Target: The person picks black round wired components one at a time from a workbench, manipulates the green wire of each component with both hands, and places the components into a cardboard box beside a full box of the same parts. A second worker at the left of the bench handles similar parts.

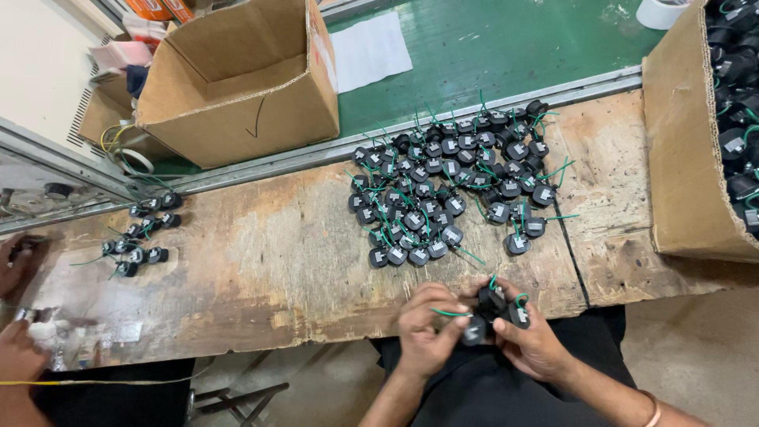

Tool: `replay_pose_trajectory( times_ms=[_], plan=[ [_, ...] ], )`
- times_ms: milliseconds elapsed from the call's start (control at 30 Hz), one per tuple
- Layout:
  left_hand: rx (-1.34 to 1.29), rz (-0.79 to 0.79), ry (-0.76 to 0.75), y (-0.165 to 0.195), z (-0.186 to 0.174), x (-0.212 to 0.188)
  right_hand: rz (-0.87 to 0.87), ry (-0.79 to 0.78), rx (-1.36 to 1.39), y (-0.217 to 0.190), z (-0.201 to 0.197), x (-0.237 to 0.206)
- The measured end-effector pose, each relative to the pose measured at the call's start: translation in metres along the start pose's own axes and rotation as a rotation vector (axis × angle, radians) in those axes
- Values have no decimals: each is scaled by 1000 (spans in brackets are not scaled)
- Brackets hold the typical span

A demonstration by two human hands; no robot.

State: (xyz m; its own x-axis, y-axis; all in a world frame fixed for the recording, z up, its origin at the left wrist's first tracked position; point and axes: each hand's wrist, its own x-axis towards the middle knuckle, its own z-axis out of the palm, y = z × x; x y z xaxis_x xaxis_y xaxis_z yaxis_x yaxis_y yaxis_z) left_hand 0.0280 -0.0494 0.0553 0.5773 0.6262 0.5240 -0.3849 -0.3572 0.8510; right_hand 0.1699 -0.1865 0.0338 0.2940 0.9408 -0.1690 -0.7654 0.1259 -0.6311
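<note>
At far left a co-worker's hands [17,316] rest on the worktop [261,261] near a small cluster of parts [142,237]. Behind stands an open cardboard box [237,87]. At centre lies a large heap of black parts [451,190]. Below it, our left hand [427,328] and right hand [534,340] each keep a closed grip on black green-wired parts [494,310] over the worktop's near edge.

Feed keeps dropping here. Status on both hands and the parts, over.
Left hand and right hand both gripping small black parts with green wires at bench edge. Main pile ahead on wooden bench. Nothing between, over.
</note>
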Motion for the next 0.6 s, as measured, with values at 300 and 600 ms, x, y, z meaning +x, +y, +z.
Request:
replay_pose_trajectory(
  times_ms=[300, 600],
  plan=[
    [-15, 72, -180, 4, 11, 9, 1, 2, 100, -9, -10, -10],
    [-273, -403, 84, -10, 28, -18, 28, 45, -119, 1, 0, -7]
  ],
)
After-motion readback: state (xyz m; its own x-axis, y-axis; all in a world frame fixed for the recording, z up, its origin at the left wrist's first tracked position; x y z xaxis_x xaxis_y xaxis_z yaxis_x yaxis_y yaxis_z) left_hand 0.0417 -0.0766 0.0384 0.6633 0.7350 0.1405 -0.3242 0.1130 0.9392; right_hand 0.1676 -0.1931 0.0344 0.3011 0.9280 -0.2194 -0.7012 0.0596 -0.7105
